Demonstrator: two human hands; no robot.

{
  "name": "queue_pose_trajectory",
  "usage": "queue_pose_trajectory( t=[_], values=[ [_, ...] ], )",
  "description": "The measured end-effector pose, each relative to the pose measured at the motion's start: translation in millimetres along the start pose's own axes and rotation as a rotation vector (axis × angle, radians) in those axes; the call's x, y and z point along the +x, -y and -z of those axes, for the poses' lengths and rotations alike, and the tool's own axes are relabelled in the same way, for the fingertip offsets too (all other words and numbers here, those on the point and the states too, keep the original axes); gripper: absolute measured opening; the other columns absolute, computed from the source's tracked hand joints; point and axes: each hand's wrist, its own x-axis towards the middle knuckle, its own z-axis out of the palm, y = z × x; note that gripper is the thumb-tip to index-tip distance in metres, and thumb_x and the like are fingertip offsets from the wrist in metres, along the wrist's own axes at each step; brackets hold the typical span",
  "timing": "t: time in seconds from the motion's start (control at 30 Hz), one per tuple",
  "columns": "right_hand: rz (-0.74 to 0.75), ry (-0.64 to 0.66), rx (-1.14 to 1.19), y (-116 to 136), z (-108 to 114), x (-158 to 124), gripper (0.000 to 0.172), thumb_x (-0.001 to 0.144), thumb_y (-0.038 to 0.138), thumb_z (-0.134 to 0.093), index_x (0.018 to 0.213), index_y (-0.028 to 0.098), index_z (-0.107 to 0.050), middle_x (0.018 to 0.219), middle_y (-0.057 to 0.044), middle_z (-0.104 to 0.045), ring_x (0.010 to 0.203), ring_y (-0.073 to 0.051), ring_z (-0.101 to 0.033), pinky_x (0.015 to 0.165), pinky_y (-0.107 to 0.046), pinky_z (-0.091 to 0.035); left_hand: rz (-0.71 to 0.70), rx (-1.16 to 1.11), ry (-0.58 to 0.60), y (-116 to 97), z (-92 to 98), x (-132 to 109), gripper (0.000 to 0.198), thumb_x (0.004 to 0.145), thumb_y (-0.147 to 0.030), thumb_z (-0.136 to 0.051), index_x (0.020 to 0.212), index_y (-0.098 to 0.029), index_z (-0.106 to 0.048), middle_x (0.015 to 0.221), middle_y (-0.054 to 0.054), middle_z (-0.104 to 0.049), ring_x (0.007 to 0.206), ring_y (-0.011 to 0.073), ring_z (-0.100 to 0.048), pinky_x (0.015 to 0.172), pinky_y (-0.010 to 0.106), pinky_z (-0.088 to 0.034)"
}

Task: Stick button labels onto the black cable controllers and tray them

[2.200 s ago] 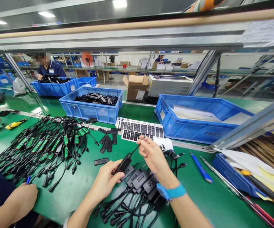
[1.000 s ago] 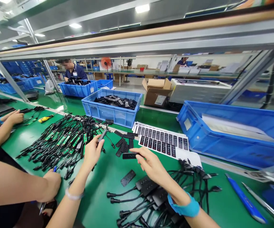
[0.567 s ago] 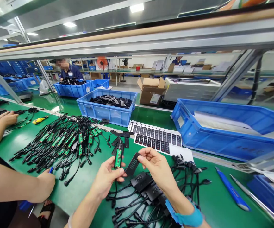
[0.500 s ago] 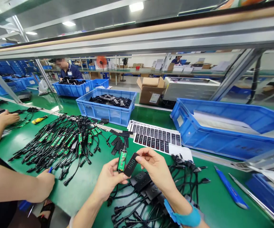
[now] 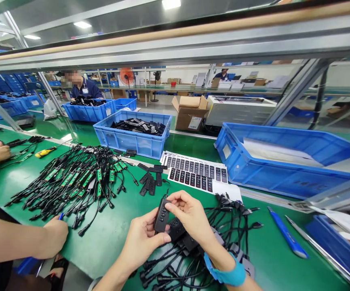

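Blue bin (image 5: 123, 144) — black plastic casings (image 5: 138, 127)

Your left hand (image 5: 141, 238) and right hand (image 5: 190, 214) came closer together. Before, the green board sat in your left hand, and the black cover (image 5: 162, 215) was in your right. Now both hands held the black cover, and the green board could not be seen. Your view moved a bit too, so the blue bin (image 5: 123, 141) sat further left.
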Motion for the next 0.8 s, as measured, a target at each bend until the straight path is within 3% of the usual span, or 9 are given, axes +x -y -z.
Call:
queue_pose_trajectory(
  t=[0.13, 0.23, 0.33, 0.5, 0.57, 0.63, 0.73, 0.8],
  values=[
    [-0.106, 0.038, 0.152, 0.1, 0.1, -1.2, 0.036, 0.07, 0.046, -0.078, 0.089, 0.021, -0.061, 0.078, 0.002, -0.055, 0.058, -0.011, -0.054, 0.05, -0.023, -0.047, -0.058, 0.027, 0.005, 3.3, 1.5, -2.5, 0.061, 0.08, -0.041, -0.069, 0.134, -0.018, -0.056, 0.11, 0.008, -0.07, 0.09, 0.023, -0.068, 0.078, 0.031, -0.056],
    [-0.176, 0.147, 0.204, 0.3, 1.9, -3.0, 0.045, 0.077, 0.054, -0.07, 0.106, 0.022, -0.06, 0.089, -0.001, -0.058, 0.053, -0.008, -0.048, 0.047, -0.021, -0.041, -0.139, 0.158, 0.013, 7.4, 4.3, -3.0, 0.055, 0.085, -0.042, -0.063, 0.134, -0.019, -0.056, 0.106, 0.007, -0.072, 0.092, 0.0229, -0.067, 0.08, 0.03, -0.055],
    [-0.152, 0.241, 0.148, -1.6, 1.5, -7.4, 0.042, 0.085, 0.057, -0.059, 0.099, 0.019, -0.064, 0.077, 0.0, -0.058, 0.052, -0.009, -0.043, 0.048, -0.022, -0.037, -0.186, 0.358, 0.006, 10.5, 5.7, -4.3, 0.046, 0.091, -0.039, -0.055, 0.132, -0.021, -0.057, 0.094, 0.004, -0.074, 0.085, 0.0208, -0.068, 0.078, 0.028, -0.055],
    [-0.06, 0.132, 0.091, -1.0, -2.7, -13.4, 0.04, 0.086, 0.057, -0.057, 0.091, 0.019, -0.066, 0.072, 0.0, -0.058, 0.053, -0.011, -0.043, 0.047, -0.023, -0.033, -0.217, 0.467, 0.01, 8.4, 3.5, -4.3, 0.037, 0.095, -0.035, -0.046, 0.128, -0.024, -0.058, 0.088, 0.002, -0.073, 0.078, 0.0174, -0.069, 0.077, 0.026, -0.055],
    [-0.068, 0.08, 0.129, 1.6, 3.7, -8.9, 0.039, 0.083, 0.056, -0.061, 0.095, 0.019, -0.066, 0.077, -0.002, -0.062, 0.052, -0.01, -0.042, 0.048, -0.023, -0.035, -0.205, 0.449, 0.027, 6.7, 2.0, -1.1, 0.037, 0.095, -0.036, -0.046, 0.128, -0.024, -0.057, 0.094, 0.003, -0.071, 0.081, 0.0172, -0.068, 0.077, 0.027, -0.056],
    [-0.065, -0.059, 0.164, 2.4, 20.1, -0.1, 0.04, 0.081, 0.055, -0.064, 0.097, 0.019, -0.066, 0.081, -0.003, -0.065, 0.053, -0.01, -0.043, 0.048, -0.023, -0.036, -0.186, 0.485, 0.04, 6.7, -0.7, 4.5, 0.038, 0.094, -0.036, -0.047, 0.129, -0.025, -0.058, 0.101, 0.005, -0.067, 0.084, 0.0174, -0.066, 0.072, 0.026, -0.056],
    [-0.071, -0.268, -0.088, -2.5, 59.0, 13.5, 0.036, 0.079, 0.053, -0.064, 0.09, 0.019, -0.064, 0.072, -0.004, -0.064, 0.053, -0.014, -0.05, 0.046, -0.024, -0.036, -0.16, 0.727, -0.004, 11.4, -9.4, 14.5, 0.038, 0.089, -0.033, -0.057, 0.126, -0.024, -0.059, 0.09, 0.003, -0.064, 0.076, 0.0173, -0.063, 0.07, 0.028, -0.055],
    [-0.143, -0.264, -0.589, -7.2, 83.1, 17.7, 0.025, 0.081, 0.043, -0.064, 0.079, 0.018, -0.064, 0.06, -0.004, -0.062, 0.054, -0.019, -0.057, 0.05, -0.028, -0.041, -0.117, 0.927, -0.013, 15.8, -17.8, 19.2, 0.036, 0.086, -0.028, -0.063, 0.122, -0.022, -0.06, 0.086, 0.002, -0.065, 0.075, 0.0186, -0.064, 0.076, 0.031, -0.054]
  ],
)
